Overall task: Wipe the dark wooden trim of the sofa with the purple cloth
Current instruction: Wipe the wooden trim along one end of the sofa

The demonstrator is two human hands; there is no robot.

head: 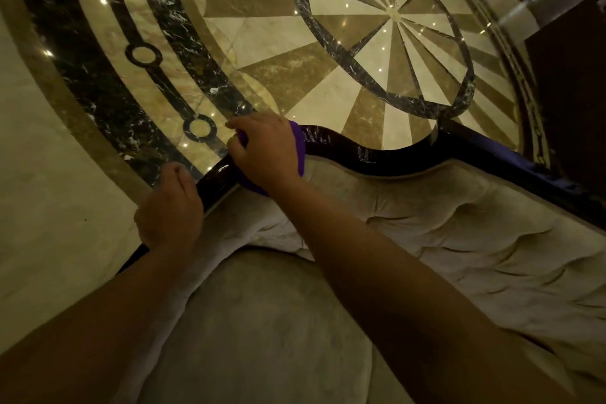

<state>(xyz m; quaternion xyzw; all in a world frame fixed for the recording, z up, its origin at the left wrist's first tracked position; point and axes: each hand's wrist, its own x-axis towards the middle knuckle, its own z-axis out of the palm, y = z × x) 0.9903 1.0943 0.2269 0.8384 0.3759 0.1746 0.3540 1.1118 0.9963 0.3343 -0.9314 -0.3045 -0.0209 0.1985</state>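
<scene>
The dark wooden trim [370, 151] curves glossy and wavy along the top of the sofa's back, from lower left to the right edge. My right hand [267, 149] presses the purple cloth [297, 147] onto the trim at its left hump; cloth shows at the hand's right side and under the wrist. My left hand [172, 207] is wrapped over the trim just below and left of the right hand, fingers curled over its far side.
The cream tufted sofa back [459, 226] and seat cushion [269, 321] fill the lower right. Beyond the trim lies a polished marble floor [328, 43] with a sunburst inlay. A dark piece of furniture [570, 82] stands at the right edge.
</scene>
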